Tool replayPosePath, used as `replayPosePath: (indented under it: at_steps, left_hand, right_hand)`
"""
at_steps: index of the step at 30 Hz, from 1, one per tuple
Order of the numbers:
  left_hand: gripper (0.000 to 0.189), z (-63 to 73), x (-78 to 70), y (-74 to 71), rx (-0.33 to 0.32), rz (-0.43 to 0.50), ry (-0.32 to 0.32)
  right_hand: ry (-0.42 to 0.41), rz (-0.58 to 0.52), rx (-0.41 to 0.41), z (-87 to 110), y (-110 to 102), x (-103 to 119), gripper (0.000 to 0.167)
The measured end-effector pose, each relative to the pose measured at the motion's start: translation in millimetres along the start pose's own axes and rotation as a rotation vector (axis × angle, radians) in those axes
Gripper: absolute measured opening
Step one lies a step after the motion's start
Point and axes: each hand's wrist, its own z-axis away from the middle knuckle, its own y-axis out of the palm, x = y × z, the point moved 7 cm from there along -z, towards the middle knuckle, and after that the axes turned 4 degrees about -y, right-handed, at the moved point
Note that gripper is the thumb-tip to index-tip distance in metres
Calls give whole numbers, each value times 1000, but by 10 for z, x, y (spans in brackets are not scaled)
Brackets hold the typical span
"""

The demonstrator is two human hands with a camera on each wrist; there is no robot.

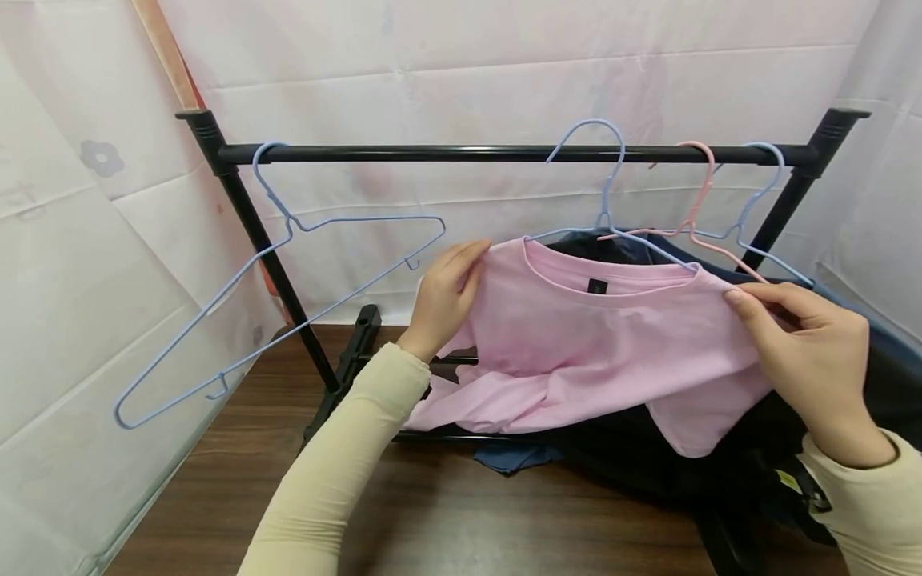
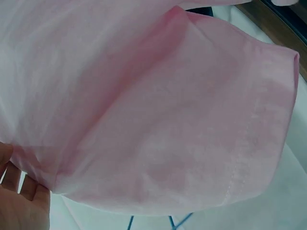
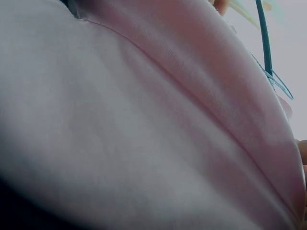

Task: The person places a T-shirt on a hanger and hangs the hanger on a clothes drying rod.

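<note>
A pink T-shirt (image 1: 576, 336) is spread between my hands, with a dark label at its neckline. My left hand (image 1: 448, 298) pinches its left shoulder seam; in the left wrist view a sleeve fills most of the picture, with fingers (image 2: 24, 201) at the corner. My right hand (image 1: 817, 352) pinches the opposite shoulder between thumb and fingers. A blue hanger (image 1: 605, 188) stands in the shirt's neck opening, its arms running toward the shoulders and partly covered by cloth. Its hook is at the rod; whether it rests on it, I cannot tell.
A black clothes rack's rod (image 1: 403, 154) runs across. A bare blue hanger (image 1: 288, 224) hangs at its left end. Right of the shirt hang a pink hanger (image 1: 700, 192) and another blue hanger (image 1: 756, 200), with dark garments (image 1: 893, 376) behind. Brown wood-look surface (image 1: 446, 520) below.
</note>
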Motion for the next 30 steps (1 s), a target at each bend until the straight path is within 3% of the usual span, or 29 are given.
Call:
replayPosePath:
  at_steps: [7, 13, 20, 30]
  left_hand:
    - [32, -83, -52, 87, 20, 9, -9]
    - [42, -165, -108, 215, 138, -19, -11]
    - [46, -276, -168, 301, 219, -28, -37]
    - [48, -265, -115, 448, 312, -51, -97]
  right_hand:
    - [9, 7, -45, -24, -121, -3, 12]
    - [18, -4, -70, -76, -208, -9, 19]
    - [129, 113, -59, -99, -264, -45, 19]
    - [55, 160, -22, -47, -205, 0, 21]
